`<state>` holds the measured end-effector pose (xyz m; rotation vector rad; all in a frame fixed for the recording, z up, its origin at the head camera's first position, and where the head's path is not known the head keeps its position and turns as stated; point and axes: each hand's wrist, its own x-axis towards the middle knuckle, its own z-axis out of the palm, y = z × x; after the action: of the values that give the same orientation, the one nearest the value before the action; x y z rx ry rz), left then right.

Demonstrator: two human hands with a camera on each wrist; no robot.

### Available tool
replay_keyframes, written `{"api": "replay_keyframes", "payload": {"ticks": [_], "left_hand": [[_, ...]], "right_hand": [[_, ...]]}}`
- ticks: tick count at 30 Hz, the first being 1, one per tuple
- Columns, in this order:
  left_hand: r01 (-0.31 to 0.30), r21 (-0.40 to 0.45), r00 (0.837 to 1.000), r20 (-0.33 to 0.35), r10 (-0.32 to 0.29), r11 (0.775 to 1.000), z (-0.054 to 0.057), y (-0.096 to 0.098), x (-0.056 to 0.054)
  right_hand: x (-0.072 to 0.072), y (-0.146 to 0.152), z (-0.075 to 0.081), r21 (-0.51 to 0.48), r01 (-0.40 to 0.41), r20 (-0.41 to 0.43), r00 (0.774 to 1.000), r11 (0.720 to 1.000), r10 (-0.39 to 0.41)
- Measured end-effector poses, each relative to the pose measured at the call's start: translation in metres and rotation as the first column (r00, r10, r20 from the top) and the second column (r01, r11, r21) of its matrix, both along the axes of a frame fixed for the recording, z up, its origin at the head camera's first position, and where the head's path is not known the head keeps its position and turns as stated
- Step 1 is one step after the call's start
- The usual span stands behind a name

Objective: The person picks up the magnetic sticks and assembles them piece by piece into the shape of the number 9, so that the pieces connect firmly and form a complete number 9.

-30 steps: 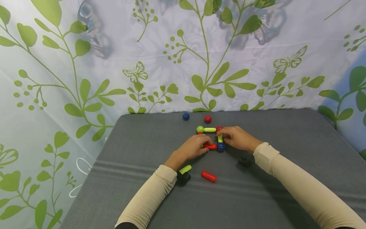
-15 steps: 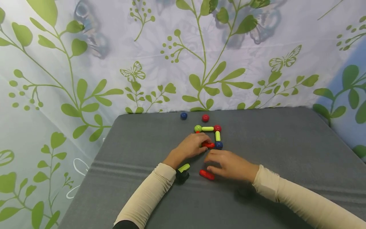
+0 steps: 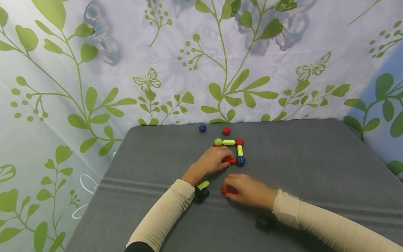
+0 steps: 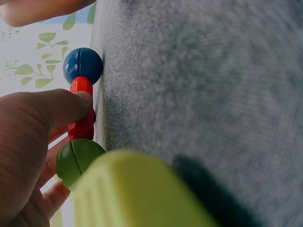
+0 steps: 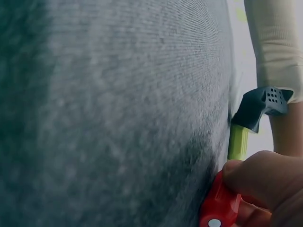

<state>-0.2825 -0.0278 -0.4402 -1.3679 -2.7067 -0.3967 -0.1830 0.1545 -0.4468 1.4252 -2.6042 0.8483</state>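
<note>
My left hand (image 3: 211,160) pinches a red magnetic rod (image 4: 81,126) at the near side of a square of rods and balls. In the left wrist view this rod joins a blue ball (image 4: 83,65) to a green ball (image 4: 75,163). The square's back side has a light green ball (image 3: 218,142), a yellow-green rod (image 3: 228,142) and a red ball (image 3: 239,142). Another yellow-green rod (image 3: 240,150) forms its right side; my left hand mostly hides the left side. Closer to me, my right hand (image 3: 248,190) pinches a separate red rod (image 5: 220,203) low over the cloth.
A loose yellow-green rod (image 3: 203,184) lies under my left wrist, beside the black wrist camera (image 3: 201,194). Behind the square sit a loose blue ball (image 3: 203,128) and red ball (image 3: 226,131). The grey table (image 3: 163,150) ends at a leaf-patterned curtain (image 3: 176,80).
My right hand has left the square's right side, come toward me and taken hold of the loose red rod. The left hand stays at its red rod.
</note>
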Motion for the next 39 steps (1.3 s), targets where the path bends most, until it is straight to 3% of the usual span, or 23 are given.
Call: {"api": "replay_keyframes", "payload": {"ticks": [5,9,12,15,19,27,39], "left_hand": [[0.0,-0.005,1.0,-0.006,0.0,1.0,0.001,0.0,0.0],[-0.003,-0.013,1.0,-0.01,0.003,1.0,0.001,0.001,0.001],[-0.009,-0.016,1.0,-0.018,0.008,1.0,0.001,0.001,0.001],[-0.015,-0.021,1.0,-0.026,0.014,1.0,0.001,0.001,0.001],[-0.026,-0.04,0.999,-0.025,0.025,0.999,0.0,0.003,0.0],[-0.018,-0.042,1.0,-0.012,0.018,0.999,0.002,0.006,0.002],[-0.019,-0.014,1.0,-0.024,0.018,1.0,-0.002,0.006,0.001]], "right_hand": [[-0.003,0.008,0.001,-0.032,0.024,-0.021,0.999,0.999,-0.025],[-0.008,0.017,0.005,-0.042,0.131,-0.049,0.99,0.991,-0.133],[-0.013,0.026,0.008,-0.043,0.253,-0.068,0.964,0.966,-0.256],[-0.017,0.034,0.011,-0.038,0.373,-0.064,0.925,0.927,-0.375],[-0.021,0.04,0.013,-0.007,0.471,-0.045,0.881,0.882,-0.471],[-0.024,0.041,0.013,0.026,0.519,-0.025,0.855,0.854,-0.519],[-0.031,0.036,0.005,0.012,0.492,-0.017,0.87,0.87,-0.492]]}}
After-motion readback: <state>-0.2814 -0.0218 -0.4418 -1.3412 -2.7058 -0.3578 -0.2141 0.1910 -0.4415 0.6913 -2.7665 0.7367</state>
